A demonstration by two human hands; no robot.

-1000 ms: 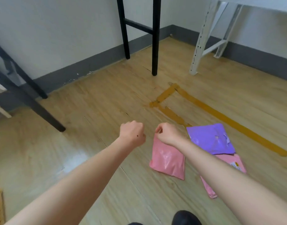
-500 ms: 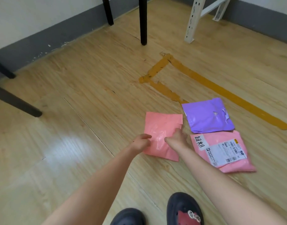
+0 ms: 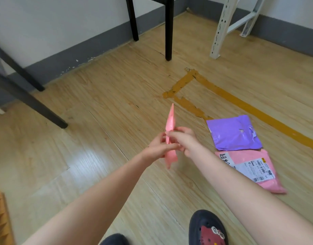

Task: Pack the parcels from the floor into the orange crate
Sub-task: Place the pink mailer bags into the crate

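My left hand (image 3: 156,147) and right hand (image 3: 183,140) pinch a pink parcel (image 3: 170,124) edge-on above the floor (image 3: 116,106), beside the purple parcel (image 3: 233,133) and labelled pink parcel (image 3: 254,170).

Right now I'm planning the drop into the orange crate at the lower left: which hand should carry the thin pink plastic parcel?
Left hand: probably, it already has a grip on the thin pink plastic parcel, on the orange crate's side.

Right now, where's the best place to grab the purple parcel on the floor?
Take the purple parcel by its near-left edge, coming from above. It lies flat; that edge faces open floor, while its near side meets the labelled pink parcel and its right side looks torn.
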